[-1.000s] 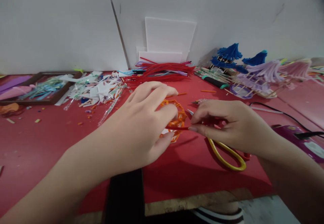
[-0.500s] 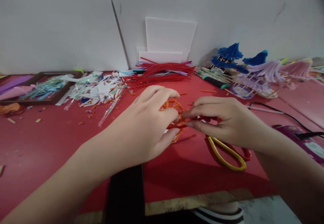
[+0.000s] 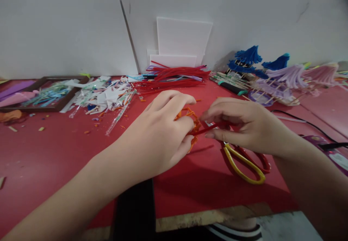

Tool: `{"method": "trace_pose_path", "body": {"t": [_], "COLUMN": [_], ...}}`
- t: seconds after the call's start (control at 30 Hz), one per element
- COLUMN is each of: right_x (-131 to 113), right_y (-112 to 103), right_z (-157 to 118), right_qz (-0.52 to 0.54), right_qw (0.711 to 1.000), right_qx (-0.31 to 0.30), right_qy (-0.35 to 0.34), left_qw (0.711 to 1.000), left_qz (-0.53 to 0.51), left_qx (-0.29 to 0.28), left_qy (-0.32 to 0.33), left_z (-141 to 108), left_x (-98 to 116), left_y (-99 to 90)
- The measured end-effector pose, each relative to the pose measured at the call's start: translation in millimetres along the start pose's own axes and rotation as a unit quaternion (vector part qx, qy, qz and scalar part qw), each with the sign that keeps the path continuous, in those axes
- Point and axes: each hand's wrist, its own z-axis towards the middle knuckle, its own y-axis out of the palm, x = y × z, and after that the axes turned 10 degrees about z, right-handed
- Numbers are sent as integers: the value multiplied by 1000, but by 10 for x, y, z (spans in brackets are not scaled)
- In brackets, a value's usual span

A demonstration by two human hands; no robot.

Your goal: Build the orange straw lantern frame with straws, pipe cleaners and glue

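My left hand (image 3: 163,132) is closed around a small orange openwork frame (image 3: 196,123), mostly hidden by the fingers. Between its thumb and forefinger, one end of a red pipe cleaner (image 3: 208,127) is pinched against the frame. The pipe cleaner runs right into my right hand (image 3: 236,121), whose fingers curl loosely about it, with the thumb and fingertips a little apart. Beneath the right hand, scissors (image 3: 244,166) with one yellow and one red handle lie on the table, their blades partly covered.
On the red table (image 3: 190,186), red pipe cleaners (image 3: 179,76) lie at the back before white boards (image 3: 183,36). Scraps (image 3: 108,96) and a brown frame (image 3: 58,105) are left. Blue and purple pagoda-like models (image 3: 247,56) stand right, near a purple power strip (image 3: 334,154).
My right hand has loosened its pinch at the orange frame and drawn slightly up and right, showing more of the red pipe cleaner. The left hand has barely shifted.
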Motion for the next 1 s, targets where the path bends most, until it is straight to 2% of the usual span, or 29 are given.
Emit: {"method": "trace_pose_path", "body": {"t": [0.2, 0.37, 0.5, 0.6, 0.77, 1.0], "right_x": [76, 106, 111, 124, 136, 120], "right_y": [7, 26, 20, 14, 11, 35], "right_z": [4, 25, 53, 80, 110, 75], "right_qz": [135, 149, 99, 63, 43, 11], "right_qw": [988, 984, 992, 997, 997, 997], "right_qx": [6, 5, -5, -25, -57, -56], "right_qy": [70, 96, 76, 34, -5, -59], "left_qw": [1000, 1000, 1000, 1000, 1000, 1000], "left_qz": [2, 11, 20, 16, 9, 7], "left_qx": [-2, -5, -4, -4, -4, -18], "left_qy": [0, -3, 3, 2, 1, -13], "left_z": [-4, -9, -9, -10, -12, -33], "left_x": [8, 12, 10, 8, 8, 1], "left_y": [-11, 1, 10, 8, -2, -23]}}
